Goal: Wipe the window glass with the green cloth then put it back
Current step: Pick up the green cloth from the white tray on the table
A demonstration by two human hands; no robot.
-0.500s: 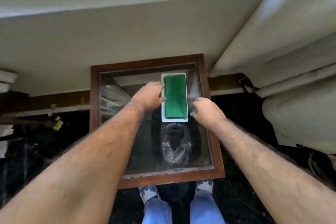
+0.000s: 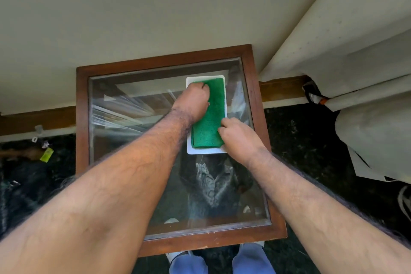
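A folded green cloth (image 2: 211,118) lies on a white tray (image 2: 206,151) set on the window glass (image 2: 133,140), a pane in a brown wooden frame (image 2: 82,118) lying flat. My left hand (image 2: 193,102) rests on the cloth's far left corner, fingers curled over it. My right hand (image 2: 240,138) touches the cloth's near right edge with fingertips bent down. Whether either hand truly grips the cloth is unclear.
A cream wall (image 2: 133,18) rises behind the frame. Pale curtains (image 2: 355,73) hang at the right. Dark floor (image 2: 311,151) surrounds the frame, with a yellow-green tag (image 2: 46,154) at the left. My shoes and blue trousers (image 2: 189,264) show below the frame.
Both hands moved from beside the tray onto the cloth: the left to its far corner, the right to its near right edge. The view came closer.
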